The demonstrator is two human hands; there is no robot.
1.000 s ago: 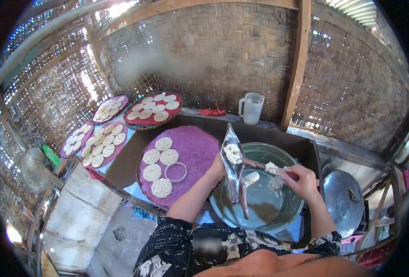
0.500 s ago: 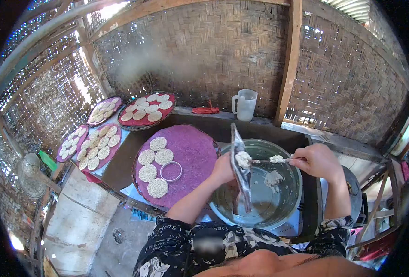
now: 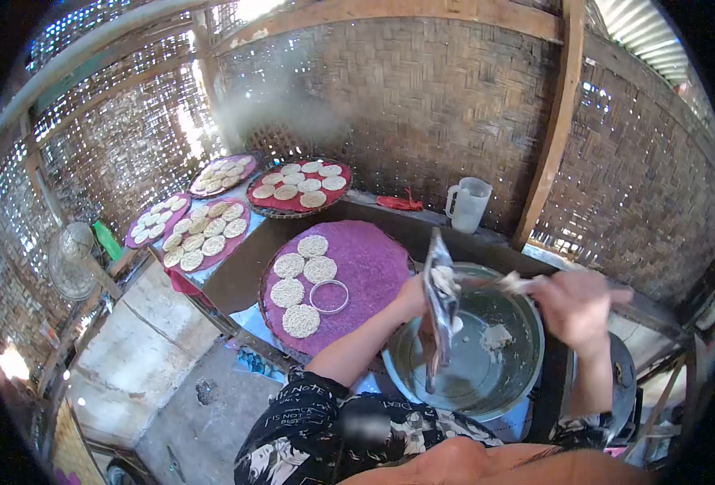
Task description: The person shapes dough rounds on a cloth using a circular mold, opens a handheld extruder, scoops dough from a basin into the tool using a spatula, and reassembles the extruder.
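My left hand [image 3: 412, 297] grips a dark, flat sheet [image 3: 438, 331], seen nearly edge-on, above a large basin [image 3: 397, 373]. A white, grainy, rice-like lump [image 3: 445, 280] sticks to the sheet's face. My right hand [image 3: 574, 311], smeared by motion, is closed round a thin utensil [image 3: 483, 283] whose exact kind is blurred. Some white mass clings to the utensil, and its far end lies by the sheet. Another white clump [image 3: 497, 336] rests inside the basin. To the left, a white ring [image 3: 343, 307] lies on a purple-covered round tray [image 3: 365, 267] beside several pale, grainy discs [image 3: 301, 321].
Several more trays of discs stand at the back left, among them a red-lined tray [image 3: 262, 202]. A clear plastic jug [image 3: 470, 206] and a red plastic bag [image 3: 399, 203] sit on the ledge by the woven wall [image 3: 406, 105]. A fan [image 3: 75, 250] stands at far left.
The view has swung left, so the scene sits further right. My right hand has shifted slightly away from the sheet and blurred. My left hand still holds the sheet over the basin.
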